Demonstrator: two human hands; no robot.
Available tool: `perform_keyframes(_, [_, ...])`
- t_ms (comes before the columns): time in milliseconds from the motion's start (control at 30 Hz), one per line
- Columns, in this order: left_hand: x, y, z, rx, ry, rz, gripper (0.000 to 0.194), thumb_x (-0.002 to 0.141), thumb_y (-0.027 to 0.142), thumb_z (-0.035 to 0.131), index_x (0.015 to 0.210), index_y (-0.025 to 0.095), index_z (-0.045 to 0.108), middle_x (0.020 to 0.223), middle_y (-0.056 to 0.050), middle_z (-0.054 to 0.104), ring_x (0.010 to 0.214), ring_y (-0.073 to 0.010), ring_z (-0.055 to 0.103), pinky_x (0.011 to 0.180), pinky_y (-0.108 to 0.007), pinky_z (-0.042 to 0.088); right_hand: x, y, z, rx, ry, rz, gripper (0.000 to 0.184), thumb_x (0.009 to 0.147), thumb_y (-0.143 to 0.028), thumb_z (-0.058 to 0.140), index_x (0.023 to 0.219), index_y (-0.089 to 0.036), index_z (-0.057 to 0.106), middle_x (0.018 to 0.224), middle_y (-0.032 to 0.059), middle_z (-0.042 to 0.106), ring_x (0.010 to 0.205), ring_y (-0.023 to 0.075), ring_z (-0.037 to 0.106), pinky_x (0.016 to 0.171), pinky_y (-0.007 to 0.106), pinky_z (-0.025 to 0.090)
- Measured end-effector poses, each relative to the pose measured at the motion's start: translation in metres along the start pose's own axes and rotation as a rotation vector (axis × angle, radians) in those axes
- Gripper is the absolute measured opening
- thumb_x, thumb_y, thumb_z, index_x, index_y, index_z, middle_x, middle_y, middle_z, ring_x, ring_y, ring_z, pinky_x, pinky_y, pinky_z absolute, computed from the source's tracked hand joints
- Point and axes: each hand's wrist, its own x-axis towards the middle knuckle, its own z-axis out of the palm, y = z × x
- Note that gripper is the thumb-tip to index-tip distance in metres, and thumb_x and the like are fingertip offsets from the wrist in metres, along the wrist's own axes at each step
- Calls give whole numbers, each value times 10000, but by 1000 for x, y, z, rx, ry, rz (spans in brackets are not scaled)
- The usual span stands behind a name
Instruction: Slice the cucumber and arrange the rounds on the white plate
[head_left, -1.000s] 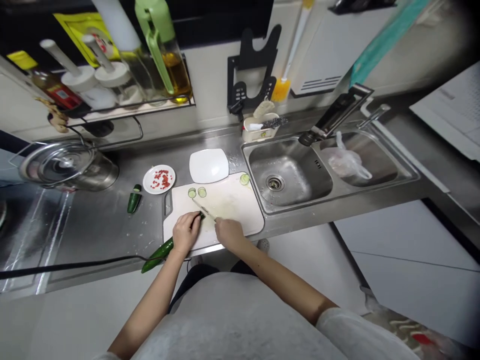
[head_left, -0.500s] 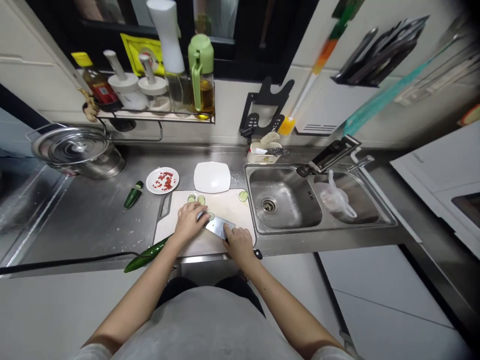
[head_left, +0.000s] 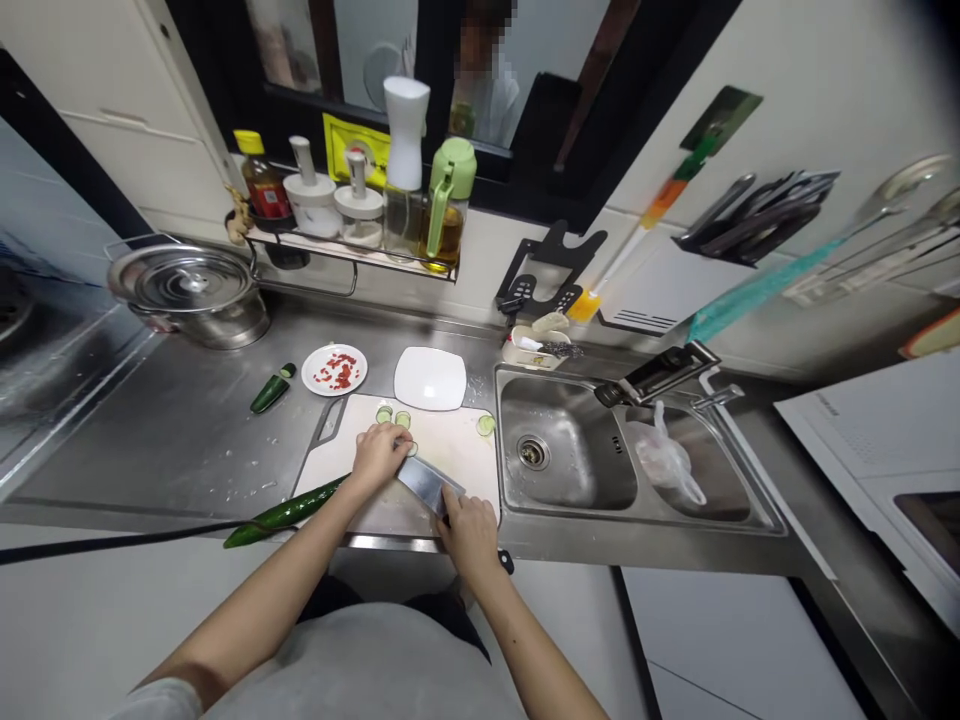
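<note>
On a clock face centred on the cutting board [head_left: 457,455], with twelve away from the person, the left hand [head_left: 381,455] comes in from eight and lies palm down just left of the centre, its fingers bent and drawn together toward two. Its fingertips touch or nearly touch a small cucumber slice [head_left: 412,449] at the knife's far end; whether they grip it or anything beneath the palm cannot be told. The right hand [head_left: 471,535] reaches up from five and is closed around the handle of the knife [head_left: 429,485], index finger stretched toward the broad blade, which slants toward ten; the handle's dark butt shows on the outer side of the hand. The long cucumber [head_left: 285,515] lies toward eight, crossing the board's edge onto the counter [head_left: 180,430], its inner end hidden by the left forearm. Two groups of slices [head_left: 403,420] sit near twelve and another slice group [head_left: 486,426] at two. Off the board, the square plate [head_left: 430,378] stands past twelve, the round plate [head_left: 334,370] with red pieces at eleven, the cut cucumber pieces [head_left: 270,393] at ten, and the sink [head_left: 566,440] at three.
</note>
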Motion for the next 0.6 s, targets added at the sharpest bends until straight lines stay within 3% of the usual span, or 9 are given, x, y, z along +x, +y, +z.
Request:
perform_keyframes(167, [21,-8,0,9,-1,-115,148,824,337,578,837,271,710,821,-25,718,873,-248,636,822,-395,347,-4,5,3,-9,-14,30,458,922,-365,531,1339,-181,480,981,120,685,973,248,612,821,356,376])
perform_keyframes(367, [46,-13,2,49,-85,-151,184,849,322,535,889,250,699,921,-40,740,974,-246,612,865,-382,298,-10,13,9,5,22,71,437,920,-359,538,1323,-194,505,963,96,696,944,237,626,818,342,381])
perform_keyframes(600, [50,-15,5,139,-110,-138,173,855,264,504,927,226,657,934,-61,717,987,-256,582,861,-388,287,-15,17,15,14,47,96,436,921,-360,537,1326,-198,517,953,85,708,935,235,636,830,333,384])
